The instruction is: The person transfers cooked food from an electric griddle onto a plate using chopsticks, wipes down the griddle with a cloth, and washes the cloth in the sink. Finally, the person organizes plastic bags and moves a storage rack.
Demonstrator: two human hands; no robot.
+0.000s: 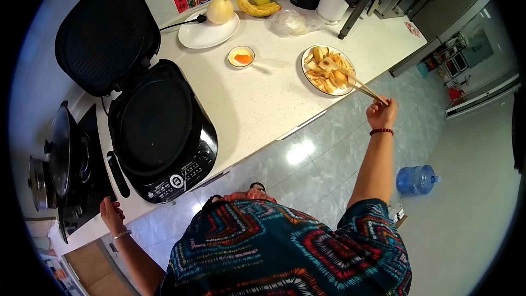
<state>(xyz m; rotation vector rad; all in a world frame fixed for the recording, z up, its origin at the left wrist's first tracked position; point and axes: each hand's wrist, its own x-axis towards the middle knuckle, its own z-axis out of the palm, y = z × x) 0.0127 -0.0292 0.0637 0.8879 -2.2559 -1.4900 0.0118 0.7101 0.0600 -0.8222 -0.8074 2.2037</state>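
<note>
My right hand [382, 114] is closed around a pair of chopsticks [366, 89], whose tips reach into browned, fried-looking slices [324, 70]. These are heaped on a white dark-rimmed plate [335, 94] near the counter's front edge. Beside the counter's left front edge, my left hand [113, 215] holds nothing, its fingers loosely bent and apart. Just above it is the handle [118, 174] of a black electric griddle [156, 118], which stands with its lid [108, 32] raised. No food shows on the griddle's lower pan.
A small bowl [241, 57] with orange contents sits mid-counter. Behind it are a white plate [205, 37], a round pale fruit [219, 10], bananas [257, 9] and a plastic bag [294, 22]. At left, a lidded wok [61, 151] rests on the stove; a blue water jug [416, 180] lies on the floor.
</note>
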